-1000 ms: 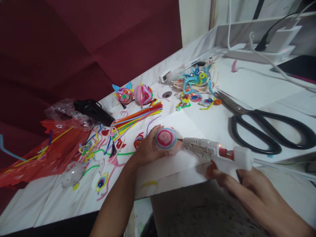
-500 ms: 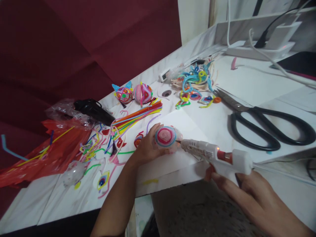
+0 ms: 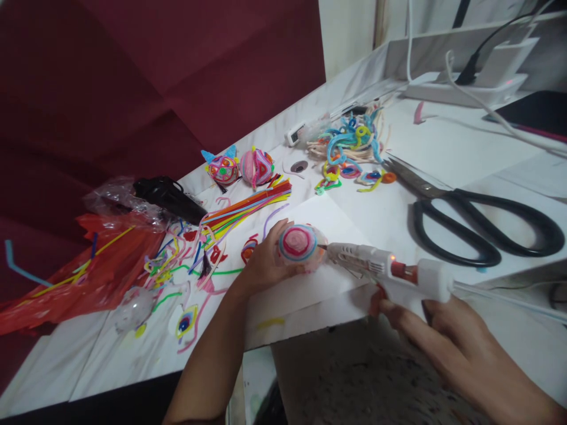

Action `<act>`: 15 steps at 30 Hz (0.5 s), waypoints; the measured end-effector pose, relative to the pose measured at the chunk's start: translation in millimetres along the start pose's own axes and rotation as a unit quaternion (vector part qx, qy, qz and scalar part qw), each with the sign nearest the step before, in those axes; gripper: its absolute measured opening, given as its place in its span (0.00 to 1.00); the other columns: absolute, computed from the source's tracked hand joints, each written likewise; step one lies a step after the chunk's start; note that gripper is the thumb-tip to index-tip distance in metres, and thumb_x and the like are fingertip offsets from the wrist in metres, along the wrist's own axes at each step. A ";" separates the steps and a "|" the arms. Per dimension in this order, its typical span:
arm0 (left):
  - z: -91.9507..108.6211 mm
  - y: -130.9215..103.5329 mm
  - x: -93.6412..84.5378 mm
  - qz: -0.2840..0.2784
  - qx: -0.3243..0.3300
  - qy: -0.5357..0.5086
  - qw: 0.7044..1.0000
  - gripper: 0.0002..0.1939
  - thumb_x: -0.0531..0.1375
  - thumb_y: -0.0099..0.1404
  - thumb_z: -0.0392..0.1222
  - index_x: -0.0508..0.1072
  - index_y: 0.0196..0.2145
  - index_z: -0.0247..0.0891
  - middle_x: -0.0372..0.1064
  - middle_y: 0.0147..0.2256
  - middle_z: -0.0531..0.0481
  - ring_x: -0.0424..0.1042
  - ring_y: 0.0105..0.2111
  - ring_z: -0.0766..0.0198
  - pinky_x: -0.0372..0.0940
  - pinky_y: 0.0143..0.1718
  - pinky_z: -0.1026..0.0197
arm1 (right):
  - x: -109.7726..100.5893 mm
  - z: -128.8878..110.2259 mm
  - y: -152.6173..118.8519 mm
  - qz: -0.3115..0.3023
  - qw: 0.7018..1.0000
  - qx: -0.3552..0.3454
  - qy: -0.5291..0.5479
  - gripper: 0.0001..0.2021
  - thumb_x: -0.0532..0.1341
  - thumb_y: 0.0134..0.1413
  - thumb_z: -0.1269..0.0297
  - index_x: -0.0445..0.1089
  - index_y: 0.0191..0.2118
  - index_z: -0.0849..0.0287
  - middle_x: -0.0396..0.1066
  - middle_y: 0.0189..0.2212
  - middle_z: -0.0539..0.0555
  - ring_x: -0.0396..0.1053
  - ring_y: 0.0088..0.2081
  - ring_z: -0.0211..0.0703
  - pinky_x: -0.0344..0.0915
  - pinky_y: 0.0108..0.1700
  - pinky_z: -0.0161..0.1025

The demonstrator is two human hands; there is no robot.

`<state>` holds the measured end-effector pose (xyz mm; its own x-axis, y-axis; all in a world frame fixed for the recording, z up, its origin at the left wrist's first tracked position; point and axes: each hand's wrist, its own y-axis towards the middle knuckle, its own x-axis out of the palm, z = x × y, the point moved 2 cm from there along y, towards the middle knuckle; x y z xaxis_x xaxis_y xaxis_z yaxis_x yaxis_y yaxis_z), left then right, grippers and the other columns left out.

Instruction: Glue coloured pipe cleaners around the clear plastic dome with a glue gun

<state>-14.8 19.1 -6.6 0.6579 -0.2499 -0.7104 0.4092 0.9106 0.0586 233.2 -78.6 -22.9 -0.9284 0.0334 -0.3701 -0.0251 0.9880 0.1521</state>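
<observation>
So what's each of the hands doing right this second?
Left hand: closed around the side of a colorful ball.
Right hand: gripping a white glue gun, its tip at the ball.

A dark maroon panelled surface (image 3: 177, 71) rises behind the white, grey-veined marble-look tabletop (image 3: 106, 360), beside a pale wall (image 3: 348, 35).

Your view is moderately dim, with cool, soft indoor light that is brightest on the white tabletop (image 3: 385, 215) and sinks into deep shade on the maroon panel (image 3: 133, 65) at the far left and below the near table edge. Faint, soft-edged shadows lie beside the scissors (image 3: 427, 189), and a small orange glow shows on your glue gun (image 3: 361, 260). Fine detail is smeared by slight softness, and wide-angle distortion stretches the picture's edges.
</observation>
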 end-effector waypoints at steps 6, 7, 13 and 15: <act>-1.2 0.0 1.0 0.000 -0.001 -0.005 1.000 0.52 0.71 0.49 0.54 0.49 0.64 0.40 0.53 0.64 0.38 0.56 0.63 0.46 0.56 0.62 0.47 | 3.3 0.4 -3.7 0.002 1.000 -0.016 0.013 0.14 0.55 0.56 0.50 0.68 0.29 0.53 0.69 0.22 0.47 0.69 0.23 0.44 0.66 0.23 0.36; -1.1 0.1 1.1 0.000 -0.002 -0.007 1.000 0.53 0.71 0.48 0.54 0.49 0.64 0.40 0.53 0.64 0.38 0.56 0.63 0.46 0.56 0.62 0.47 | 3.6 0.6 -4.5 0.003 1.000 -0.024 0.012 0.13 0.55 0.56 0.50 0.68 0.30 0.53 0.70 0.24 0.47 0.70 0.25 0.44 0.67 0.25 0.36; 0.2 0.2 1.6 0.006 -0.012 -0.005 1.000 0.53 0.71 0.48 0.54 0.50 0.64 0.38 0.55 0.63 0.38 0.58 0.62 0.46 0.57 0.61 0.48 | 5.1 2.0 -9.7 -0.013 0.999 -0.037 0.014 0.11 0.55 0.59 0.53 0.69 0.34 0.53 0.72 0.27 0.48 0.72 0.29 0.43 0.69 0.30 0.36; 0.6 0.2 2.0 0.009 -0.011 -0.003 1.000 0.52 0.71 0.48 0.54 0.50 0.63 0.38 0.55 0.63 0.37 0.57 0.62 0.47 0.57 0.61 0.48 | 5.7 2.6 -10.9 -0.018 0.999 -0.035 0.010 0.12 0.54 0.59 0.52 0.69 0.33 0.53 0.72 0.26 0.47 0.72 0.28 0.43 0.68 0.28 0.36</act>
<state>-13.0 18.6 -7.6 0.6683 -0.2360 -0.7054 0.3838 0.9217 0.0552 229.2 -88.8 -29.1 -0.9339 -0.0064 -0.3576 -0.0844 0.9755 0.2029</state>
